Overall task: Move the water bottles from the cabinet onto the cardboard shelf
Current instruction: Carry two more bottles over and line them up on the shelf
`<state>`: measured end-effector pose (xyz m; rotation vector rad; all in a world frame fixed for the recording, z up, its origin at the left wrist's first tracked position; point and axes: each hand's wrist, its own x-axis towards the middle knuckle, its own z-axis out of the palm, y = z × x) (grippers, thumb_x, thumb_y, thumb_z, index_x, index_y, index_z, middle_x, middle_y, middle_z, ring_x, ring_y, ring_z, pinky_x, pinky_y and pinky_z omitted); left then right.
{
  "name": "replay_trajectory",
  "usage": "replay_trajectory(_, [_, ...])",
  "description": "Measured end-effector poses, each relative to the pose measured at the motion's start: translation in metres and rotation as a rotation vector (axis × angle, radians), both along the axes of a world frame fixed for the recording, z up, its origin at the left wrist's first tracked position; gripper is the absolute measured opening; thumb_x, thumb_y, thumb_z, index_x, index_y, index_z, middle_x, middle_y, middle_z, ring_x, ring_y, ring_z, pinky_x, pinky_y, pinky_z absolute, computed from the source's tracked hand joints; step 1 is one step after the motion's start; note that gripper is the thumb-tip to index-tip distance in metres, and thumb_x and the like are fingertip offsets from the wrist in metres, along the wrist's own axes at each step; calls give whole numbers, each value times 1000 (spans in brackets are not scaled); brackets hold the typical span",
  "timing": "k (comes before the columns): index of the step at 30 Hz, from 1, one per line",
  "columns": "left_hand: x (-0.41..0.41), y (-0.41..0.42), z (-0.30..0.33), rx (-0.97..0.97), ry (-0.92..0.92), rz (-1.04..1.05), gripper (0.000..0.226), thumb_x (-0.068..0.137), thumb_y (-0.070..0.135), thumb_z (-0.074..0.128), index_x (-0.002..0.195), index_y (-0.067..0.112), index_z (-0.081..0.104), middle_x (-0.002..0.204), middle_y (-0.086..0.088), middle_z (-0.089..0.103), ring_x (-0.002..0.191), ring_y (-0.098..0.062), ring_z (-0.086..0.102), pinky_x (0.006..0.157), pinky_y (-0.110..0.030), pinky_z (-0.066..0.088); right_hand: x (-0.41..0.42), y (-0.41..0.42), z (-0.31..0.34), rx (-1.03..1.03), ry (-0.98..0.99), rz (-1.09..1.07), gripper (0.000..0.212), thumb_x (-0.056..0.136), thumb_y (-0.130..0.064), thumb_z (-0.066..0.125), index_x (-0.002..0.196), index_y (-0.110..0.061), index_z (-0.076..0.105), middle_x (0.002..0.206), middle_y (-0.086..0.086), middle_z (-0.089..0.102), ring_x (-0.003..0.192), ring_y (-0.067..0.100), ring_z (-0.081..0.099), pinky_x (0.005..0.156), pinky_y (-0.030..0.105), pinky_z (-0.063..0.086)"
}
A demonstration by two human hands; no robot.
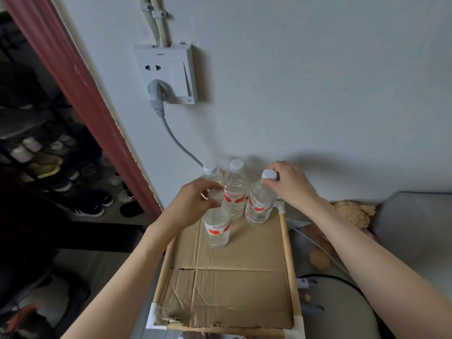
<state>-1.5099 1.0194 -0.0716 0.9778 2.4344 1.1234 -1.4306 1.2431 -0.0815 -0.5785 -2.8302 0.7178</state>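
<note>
Up front, the left hand (195, 201) curls around the neck of the nearest water bottle (217, 228), standing at 12 o'clock on the cardboard shelf (234, 287). The right hand (291, 184) pinches the cap of a tilted bottle (259, 204) at 1 o'clock. Two more bottles (234, 192) stand behind, by the wall.
</note>
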Motion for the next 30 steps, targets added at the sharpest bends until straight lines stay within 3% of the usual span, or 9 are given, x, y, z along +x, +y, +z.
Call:
replay_trajectory(3, [-1,2,-3,-4,33,17,34,75,15,71,107,17,61,98,1,54,88,-16,55,76,-21,45,2,-3,-3,-46,47,-30,35,80,-34,65,105,-12,55,104,6,58,93,24,54,76,30,40])
replay_trajectory(7, [-3,0,-6,6,-31,-170,37,84,5,58,118,20,58,121,7,52,109,-9,50,82,-18,44,10,-1,-9,-71,0,100,47,89,-21,53,134,-16,39,129,6,51,111,23,49,95,34,40])
replay_trajectory(9, [-4,-1,-6,11,-52,-154,38,85,0,55,116,20,59,120,7,54,108,-11,52,82,-15,42,11,2,-8,-95,-8,99,45,91,-18,51,134,-19,40,127,6,53,109,22,50,97,37,41])
replay_trajectory(13, [-6,1,-7,14,-40,-122,37,83,-2,56,112,20,61,114,8,55,104,-12,53,81,-12,41,4,2,-6,-129,41,17,32,81,-27,65,110,-17,55,103,2,63,88,17,55,75,28,43])
replay_trajectory(18, [-9,-1,-8,20,-2,-109,36,85,-6,50,112,16,59,114,3,57,104,-20,54,93,-33,44,-1,-3,-13,-116,86,-62,31,76,-35,69,93,-16,51,91,3,61,83,22,56,68,34,43])
replay_trajectory(22, [-13,-5,-9,45,-38,-105,39,85,-10,45,109,16,60,114,2,59,109,-19,54,95,-25,42,1,0,-13,-137,88,15,28,85,-24,60,111,-16,52,110,5,61,97,22,57,84,35,47])
replay_trajectory(25, [-13,-7,-12,71,-54,-134,41,86,-10,45,113,16,59,124,2,56,115,-11,50,95,-13,38,3,5,-16,-309,94,-22,40,87,-20,58,125,-21,47,123,4,57,111,19,55,92,29,43])
replay_trajectory(28, [-5,-12,-19,154,-73,-141,40,89,-2,48,118,24,55,134,3,48,123,-2,44,100,-12,37,10,3,-27,-493,128,-65,58,83,-23,64,135,-23,38,135,0,49,123,16,46,100,29,37])
replay_trajectory(30, [0,-16,-27,211,-105,-109,39,89,4,50,117,32,53,138,4,45,125,1,40,105,-19,35,17,2,-43,-525,96,-65,66,82,-26,65,139,-26,31,142,-2,42,130,16,39,107,37,34])
